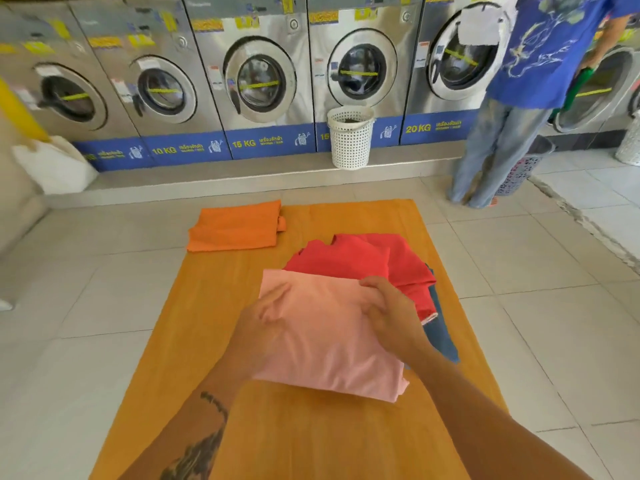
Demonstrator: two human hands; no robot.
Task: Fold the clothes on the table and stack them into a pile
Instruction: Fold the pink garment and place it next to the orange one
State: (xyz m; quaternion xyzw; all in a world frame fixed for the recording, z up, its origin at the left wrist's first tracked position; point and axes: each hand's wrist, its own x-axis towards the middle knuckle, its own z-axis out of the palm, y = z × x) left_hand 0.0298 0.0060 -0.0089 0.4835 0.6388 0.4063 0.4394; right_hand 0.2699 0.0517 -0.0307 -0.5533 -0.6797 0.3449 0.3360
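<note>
A folded pink garment (325,344) lies in the middle of the orange wooden table (242,427). My left hand (259,323) rests on its left part, blurred, fingers spread on the cloth. My right hand (391,313) pinches the pink garment's far right edge. Behind it lies a rumpled red garment (367,261), and a blue garment (440,334) shows beneath both at the right. A folded orange garment (235,226) sits at the table's far left corner, overhanging the edge.
A row of steel washing machines (256,81) lines the far wall. A white laundry basket (349,136) stands on the ledge. A person in a blue shirt and jeans (502,133) stands at the right by another basket (519,174). Tiled floor surrounds the table.
</note>
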